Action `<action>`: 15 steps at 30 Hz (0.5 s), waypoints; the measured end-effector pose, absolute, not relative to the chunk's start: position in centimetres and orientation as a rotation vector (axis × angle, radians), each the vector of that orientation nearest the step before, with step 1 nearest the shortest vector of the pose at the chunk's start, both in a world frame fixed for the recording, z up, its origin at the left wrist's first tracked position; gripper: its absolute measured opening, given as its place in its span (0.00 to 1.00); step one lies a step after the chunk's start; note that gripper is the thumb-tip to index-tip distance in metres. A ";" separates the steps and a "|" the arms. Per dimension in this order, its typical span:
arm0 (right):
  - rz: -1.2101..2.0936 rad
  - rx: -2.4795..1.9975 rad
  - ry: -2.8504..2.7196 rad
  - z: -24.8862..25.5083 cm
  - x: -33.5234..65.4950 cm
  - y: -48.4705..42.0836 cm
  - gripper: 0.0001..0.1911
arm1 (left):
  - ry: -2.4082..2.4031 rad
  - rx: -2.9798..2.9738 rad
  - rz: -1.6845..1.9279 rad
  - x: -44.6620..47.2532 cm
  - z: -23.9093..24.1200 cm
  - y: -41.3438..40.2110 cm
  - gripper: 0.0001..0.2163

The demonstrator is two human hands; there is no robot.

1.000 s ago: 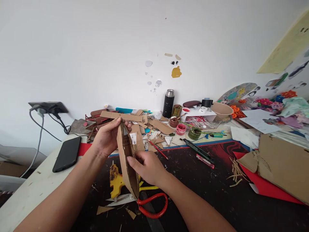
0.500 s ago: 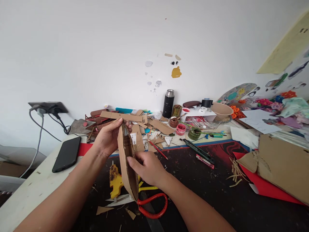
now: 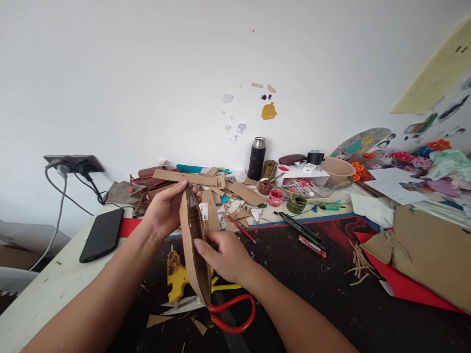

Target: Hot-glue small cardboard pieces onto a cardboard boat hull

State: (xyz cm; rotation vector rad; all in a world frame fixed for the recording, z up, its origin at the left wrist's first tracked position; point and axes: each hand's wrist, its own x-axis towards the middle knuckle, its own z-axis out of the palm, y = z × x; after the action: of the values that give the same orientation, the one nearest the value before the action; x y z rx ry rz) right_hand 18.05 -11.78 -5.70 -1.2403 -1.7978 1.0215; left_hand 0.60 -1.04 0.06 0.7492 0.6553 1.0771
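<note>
I hold a long curved cardboard piece [image 3: 191, 245] upright above the table, edge toward me, with a white barcode label on its far side. My left hand [image 3: 165, 208] is closed on its upper end, fingers curled over the top. My right hand [image 3: 222, 255] grips its middle from the right, thumb pressed on the inner face. Below the piece lie a yellow glue gun [image 3: 175, 277] and red-handled scissors [image 3: 233, 314].
A black phone [image 3: 102, 234] lies at the left near a wall socket with cables. Cardboard scraps [image 3: 206, 184], a black flask [image 3: 256, 158], paint pots, a utility knife [image 3: 301, 228] and pencils crowd the back. A large cardboard sheet [image 3: 430, 252] on red paper lies right.
Almost nothing has moved. Both hands keep their hold on the cardboard piece, which has only shifted very slightly.
</note>
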 end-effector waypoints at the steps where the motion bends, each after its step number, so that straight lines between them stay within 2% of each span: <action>1: 1.018 -1.241 -1.802 -5.7 18.1 -11.8 0.28 | 0.653 0.755 1.071 0.6 0.0 -1.0 0.08; 15: 1.033 -1.246 -1.808 -5.2 18.0 -12.0 0.27 | 0.608 0.717 1.125 0.7 0.0 -1.1 0.05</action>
State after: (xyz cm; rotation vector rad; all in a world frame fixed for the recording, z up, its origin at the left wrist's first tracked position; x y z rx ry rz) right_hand 17.99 -12.00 -5.21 -1.2455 -1.8081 1.0331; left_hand 0.67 -1.06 0.03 0.7175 0.6080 1.1249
